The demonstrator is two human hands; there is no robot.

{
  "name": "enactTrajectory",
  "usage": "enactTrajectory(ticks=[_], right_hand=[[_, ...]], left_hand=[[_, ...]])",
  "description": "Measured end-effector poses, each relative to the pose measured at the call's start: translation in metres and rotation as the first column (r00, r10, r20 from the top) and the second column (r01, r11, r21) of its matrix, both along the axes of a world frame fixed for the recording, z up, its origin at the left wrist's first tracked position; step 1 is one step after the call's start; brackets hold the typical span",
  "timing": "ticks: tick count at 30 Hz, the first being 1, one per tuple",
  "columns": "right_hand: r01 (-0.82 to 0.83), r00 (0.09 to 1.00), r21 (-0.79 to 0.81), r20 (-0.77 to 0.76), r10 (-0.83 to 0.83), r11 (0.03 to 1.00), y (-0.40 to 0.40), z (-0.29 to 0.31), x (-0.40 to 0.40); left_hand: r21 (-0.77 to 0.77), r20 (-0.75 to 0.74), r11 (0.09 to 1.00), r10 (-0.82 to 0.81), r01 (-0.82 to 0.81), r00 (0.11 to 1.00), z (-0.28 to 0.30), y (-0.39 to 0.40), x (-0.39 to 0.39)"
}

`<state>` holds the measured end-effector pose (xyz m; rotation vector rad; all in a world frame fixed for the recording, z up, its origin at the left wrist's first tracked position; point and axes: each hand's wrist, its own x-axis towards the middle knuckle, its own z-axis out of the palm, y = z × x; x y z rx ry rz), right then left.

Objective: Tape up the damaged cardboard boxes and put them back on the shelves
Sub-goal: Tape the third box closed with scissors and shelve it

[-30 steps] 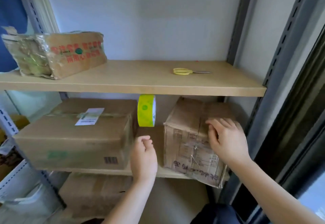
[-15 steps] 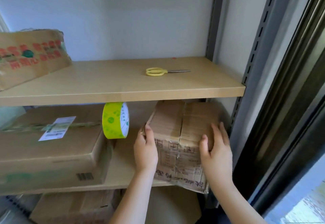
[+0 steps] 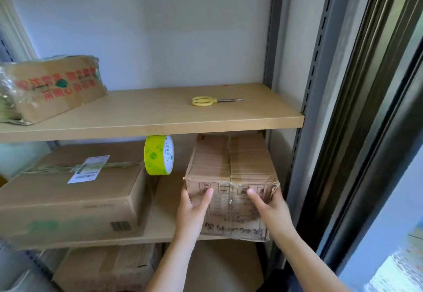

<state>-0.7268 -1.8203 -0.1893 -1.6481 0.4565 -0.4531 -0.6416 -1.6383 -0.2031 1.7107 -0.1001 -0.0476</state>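
Fingers of left hand and right hand clasp worn box on wooden shelf by pale wall.

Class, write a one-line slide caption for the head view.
Left hand and right hand hold a worn cardboard box on the shelf beside a yellow tape roll.

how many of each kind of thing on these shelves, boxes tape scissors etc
cardboard boxes: 4 (printed box on the upper shelf, labelled box, small box, bottom box)
tape roll: 1
scissors: 1
total: 6
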Motion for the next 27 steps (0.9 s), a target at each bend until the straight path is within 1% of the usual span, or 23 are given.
enactTrajectory(ticks=[2,4,5,7,9,11,13,15,16,17,19,21,22,23,24,25,26,27], right_hand=[[0.04,0.999,-0.03,-0.012,-0.041,0.999,0.0,0.009,-0.01],[0.116,0.993,-0.069,-0.001,-0.116,0.991,-0.003,0.02,-0.025],[0.165,0.986,-0.087,0.006,-0.165,0.982,-0.004,0.025,-0.032],[0.248,0.968,-0.081,-0.007,-0.25,0.965,-0.004,0.037,-0.046],[0.245,0.968,-0.059,-0.044,-0.248,0.968,-0.007,0.054,-0.054],[0.146,0.988,-0.034,-0.051,-0.147,0.989,-0.011,0.073,-0.065],[-0.06,0.998,-0.034,-0.025,0.059,0.998,-0.015,0.089,-0.077],[-0.291,0.957,-0.048,-0.004,0.291,0.956,-0.02,0.095,-0.088],[-0.39,0.92,-0.018,0.022,0.39,0.921,-0.021,0.095,-0.091],[-0.46,0.887,0.031,0.054,0.458,0.887,-0.024,0.092,-0.093],[-0.484,0.874,0.099,0.105,0.474,0.87,-0.028,0.084,-0.095],[-0.449,0.894,0.172,0.077,0.442,0.877,-0.029,0.071,-0.096],[-0.419,0.906,0.218,0.041,0.42,0.881,-0.028,0.066,-0.096],[-0.378,0.921,0.254,0.002,0.39,0.89,-0.029,0.062,-0.095],[-0.339,0.932,0.275,-0.035,0.361,0.9,-0.032,0.056,-0.094],[-0.291,0.944,0.297,-0.063,0.322,0.91,-0.034,0.053,-0.087],[-0.243,0.954,0.318,-0.091,0.285,0.916,-0.036,0.049,-0.082],[-0.207,0.958,0.322,-0.124,0.258,0.924,-0.04,0.047,-0.076]], left_hand=[[0.049,0.06,0.999,0.009,-0.012,0.998,0.005,0.005,-0.01],[0.061,0.14,0.998,0.0,-0.009,0.99,0.012,0.015,-0.022],[0.033,0.173,0.999,-0.045,0.039,0.984,0.015,0.022,-0.028],[-0.073,0.179,0.978,-0.182,0.198,0.967,0.018,0.041,-0.046],[-0.188,0.14,0.928,-0.299,0.321,0.944,0.021,0.059,-0.067],[-0.249,0.095,0.891,-0.368,0.38,0.925,0.024,0.065,-0.087],[-0.357,0.081,0.855,-0.372,0.375,0.925,0.024,0.065,-0.099],[-0.45,0.057,0.831,-0.337,0.326,0.94,0.028,0.067,-0.107],[-0.456,0.054,0.83,-0.334,0.321,0.941,0.031,0.068,-0.11],[-0.435,0.059,0.837,-0.341,0.332,0.938,0.035,0.069,-0.114],[-0.307,0.085,0.88,-0.354,0.362,0.932,0.043,0.07,-0.117],[-0.172,0.07,0.925,-0.332,0.34,0.941,0.049,0.065,-0.12],[-0.139,0.038,0.942,-0.304,0.306,0.952,0.052,0.061,-0.121],[-0.139,-0.001,0.95,-0.283,0.28,0.959,0.053,0.059,-0.122],[-0.17,-0.038,0.943,-0.295,0.285,0.955,0.052,0.059,-0.122],[-0.201,-0.059,0.92,-0.354,0.336,0.933,0.049,0.06,-0.121],[-0.186,-0.072,0.886,-0.444,0.425,0.893,0.045,0.062,-0.119],[-0.126,-0.101,0.844,-0.533,0.521,0.84,0.041,0.064,-0.117]])
